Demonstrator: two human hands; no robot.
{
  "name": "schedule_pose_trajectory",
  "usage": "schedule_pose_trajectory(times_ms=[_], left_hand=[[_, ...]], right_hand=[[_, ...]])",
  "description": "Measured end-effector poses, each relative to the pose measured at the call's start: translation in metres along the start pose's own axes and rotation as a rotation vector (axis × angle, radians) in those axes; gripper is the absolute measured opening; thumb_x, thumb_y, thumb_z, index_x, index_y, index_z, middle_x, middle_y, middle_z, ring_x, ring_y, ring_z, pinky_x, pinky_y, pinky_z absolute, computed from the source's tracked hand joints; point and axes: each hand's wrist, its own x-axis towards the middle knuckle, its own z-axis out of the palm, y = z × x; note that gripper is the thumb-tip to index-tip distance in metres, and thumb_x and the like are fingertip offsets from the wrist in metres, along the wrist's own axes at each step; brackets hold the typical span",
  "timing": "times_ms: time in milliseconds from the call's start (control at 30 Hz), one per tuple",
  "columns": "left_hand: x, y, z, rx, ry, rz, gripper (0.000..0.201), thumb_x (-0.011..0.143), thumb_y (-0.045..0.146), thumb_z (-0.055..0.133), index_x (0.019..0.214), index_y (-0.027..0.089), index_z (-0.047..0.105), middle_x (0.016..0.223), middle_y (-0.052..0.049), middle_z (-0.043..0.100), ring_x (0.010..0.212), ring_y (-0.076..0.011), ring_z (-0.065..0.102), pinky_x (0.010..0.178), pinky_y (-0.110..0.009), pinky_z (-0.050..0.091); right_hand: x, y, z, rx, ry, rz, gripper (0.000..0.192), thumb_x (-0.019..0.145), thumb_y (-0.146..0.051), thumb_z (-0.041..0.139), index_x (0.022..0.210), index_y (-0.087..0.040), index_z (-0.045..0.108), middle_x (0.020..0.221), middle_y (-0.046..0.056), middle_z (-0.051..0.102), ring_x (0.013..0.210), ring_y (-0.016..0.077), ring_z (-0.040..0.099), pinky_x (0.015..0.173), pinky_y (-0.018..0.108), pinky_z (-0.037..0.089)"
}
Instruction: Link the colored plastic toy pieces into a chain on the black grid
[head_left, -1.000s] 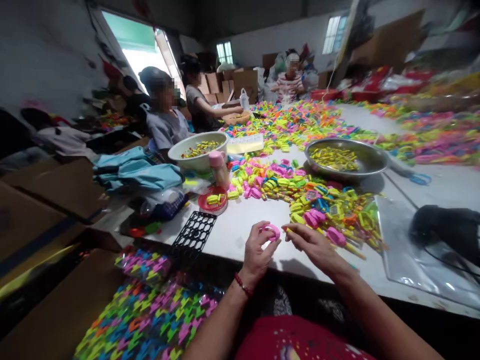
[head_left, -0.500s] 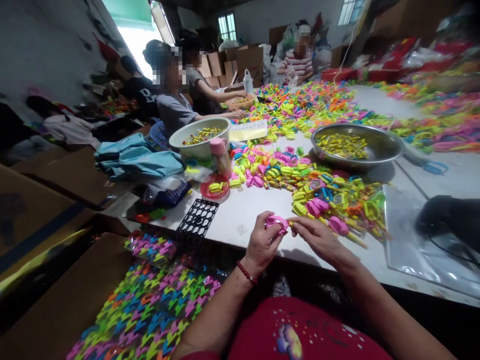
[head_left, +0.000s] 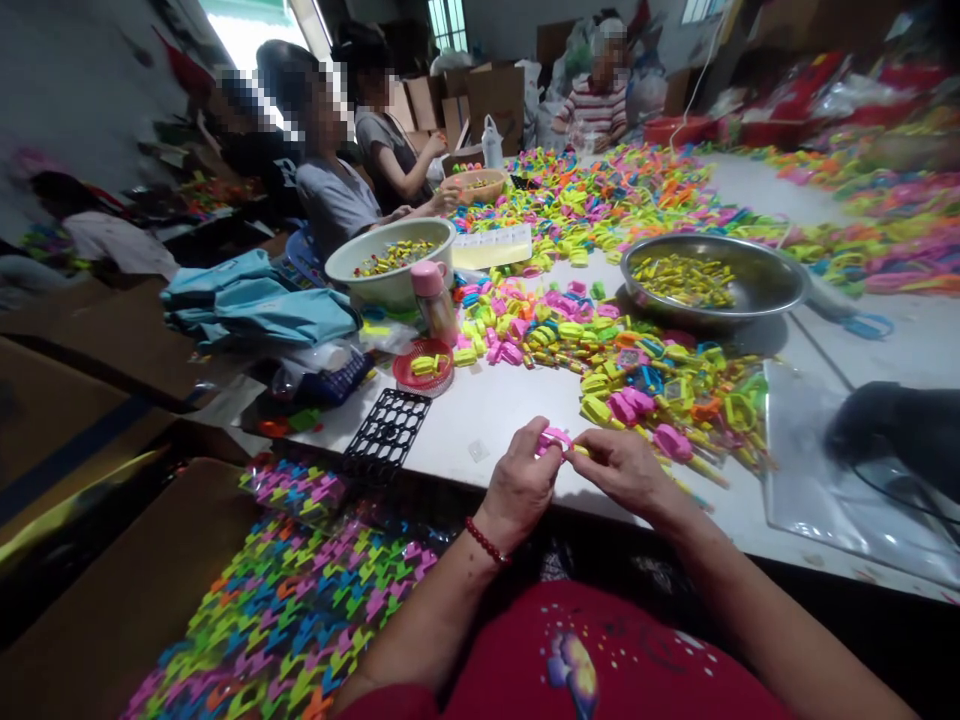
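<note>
My left hand (head_left: 523,478) is closed on a pink plastic band (head_left: 555,437), a small loop like a toy watch. Fingers of my right hand (head_left: 622,466) pinch a small yellow piece (head_left: 580,450) against the band's right side; the fingertips hide much of it. Both hands are close together over the table's near edge. Just beyond them, a pile of colourful plastic bands (head_left: 634,405) spreads across the white table (head_left: 517,395), with thin yellow sticks mixed in.
A steel bowl (head_left: 765,290) and a pale green basin (head_left: 390,285) hold small yellow pieces. A pink-capped bottle (head_left: 433,300), red basket (head_left: 422,372) and black grid tray (head_left: 388,430) stand left. Clear plastic bags (head_left: 817,490) lie right. Co-workers (head_left: 330,190) sit at the far left side.
My hands have drawn closer together, and the right fingertips now press the yellow piece nearer the pink band. The view has shifted slightly. A co-worker's hand has risen from the basin.
</note>
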Motion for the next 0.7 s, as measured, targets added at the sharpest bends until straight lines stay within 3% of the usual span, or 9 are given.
schedule_pose_trajectory(times_ms=[100, 200, 300, 367, 400, 467, 567, 633, 700], left_hand=[[-0.002, -0.004, 0.001, 0.023, -0.015, 0.048, 0.018, 0.089, 0.023, 0.058, 0.103, 0.023, 0.069, 0.133, -0.014, 0.052, 0.119, -0.0282, 0.054, 0.103, -0.044, 0.047], [0.001, -0.011, 0.002, -0.055, 0.113, 0.043, 0.043, 0.084, 0.026, 0.067, 0.126, 0.023, 0.057, 0.143, -0.015, 0.04, 0.125, -0.027, 0.05, 0.1, -0.042, 0.05], [0.017, -0.03, 0.004, -0.121, 0.29, -0.117, 0.036, 0.087, 0.028, 0.064, 0.122, 0.022, 0.058, 0.131, -0.012, 0.049, 0.111, -0.0214, 0.057, 0.083, -0.033, 0.057], [0.038, -0.05, 0.006, -0.074, 0.312, -0.213, 0.019, 0.09, 0.027, 0.059, 0.106, 0.019, 0.065, 0.109, -0.008, 0.058, 0.091, -0.0167, 0.061, 0.072, -0.029, 0.056], [0.05, -0.062, 0.007, -0.031, 0.307, -0.231, 0.015, 0.09, 0.026, 0.058, 0.099, 0.017, 0.066, 0.101, -0.007, 0.059, 0.083, -0.0157, 0.061, 0.071, -0.03, 0.056], [0.08, -0.086, 0.01, 0.045, 0.318, -0.208, 0.014, 0.09, 0.021, 0.056, 0.098, 0.014, 0.066, 0.099, -0.008, 0.058, 0.085, -0.0172, 0.06, 0.079, -0.035, 0.055], [0.127, -0.11, 0.012, 0.095, 0.329, -0.117, 0.025, 0.085, 0.006, 0.053, 0.107, 0.014, 0.064, 0.111, -0.011, 0.053, 0.11, -0.0263, 0.054, 0.101, -0.05, 0.044], [0.153, -0.111, 0.011, 0.122, 0.31, -0.069, 0.029, 0.079, -0.002, 0.056, 0.101, 0.015, 0.065, 0.106, -0.01, 0.056, 0.112, -0.0303, 0.053, 0.101, -0.056, 0.043], [0.166, -0.099, 0.004, 0.192, 0.206, -0.014, 0.024, 0.075, -0.005, 0.059, 0.088, 0.014, 0.066, 0.093, -0.008, 0.06, 0.102, -0.0297, 0.059, 0.09, -0.052, 0.05]], right_hand=[[0.002, 0.005, 0.002, -0.043, 0.004, -0.004, 0.036, 0.09, -0.038, 0.052, 0.062, -0.018, 0.058, 0.054, -0.003, 0.048, 0.052, 0.0103, 0.041, 0.051, 0.025, 0.026], [0.007, 0.02, -0.022, -0.084, 0.094, 0.064, 0.035, 0.094, -0.043, 0.048, 0.081, -0.018, 0.068, 0.063, 0.0, 0.059, 0.056, 0.0131, 0.05, 0.053, 0.025, 0.034], [0.021, 0.043, -0.061, -0.36, 0.446, 0.088, 0.04, 0.094, -0.046, 0.048, 0.114, -0.017, 0.067, 0.099, 0.011, 0.068, 0.084, 0.0238, 0.06, 0.074, 0.034, 0.046], [0.037, 0.055, -0.077, -0.615, 0.646, 0.07, 0.049, 0.092, -0.044, 0.052, 0.129, -0.013, 0.059, 0.124, 0.019, 0.059, 0.108, 0.0339, 0.053, 0.091, 0.048, 0.042], [0.047, 0.058, -0.078, -0.686, 0.667, 0.038, 0.049, 0.092, -0.042, 0.053, 0.131, -0.012, 0.057, 0.129, 0.021, 0.055, 0.114, 0.0361, 0.049, 0.095, 0.051, 0.039], [0.07, 0.061, -0.067, -0.68, 0.529, -0.055, 0.04, 0.094, -0.035, 0.05, 0.125, -0.013, 0.06, 0.126, 0.019, 0.057, 0.113, 0.0328, 0.05, 0.096, 0.046, 0.04], [0.107, 0.06, -0.032, -0.609, 0.157, -0.113, 0.028, 0.097, -0.026, 0.044, 0.109, -0.017, 0.067, 0.109, 0.013, 0.064, 0.099, 0.0241, 0.056, 0.088, 0.034, 0.045], [0.13, 0.059, -0.012, -0.639, 0.007, -0.071, 0.023, 0.096, -0.019, 0.046, 0.106, -0.017, 0.067, 0.106, 0.011, 0.065, 0.098, 0.0223, 0.057, 0.088, 0.032, 0.044], [0.148, 0.056, 0.004, -0.657, -0.045, -0.066, 0.019, 0.093, -0.014, 0.051, 0.103, -0.015, 0.067, 0.103, 0.012, 0.066, 0.098, 0.0219, 0.058, 0.09, 0.033, 0.044]])
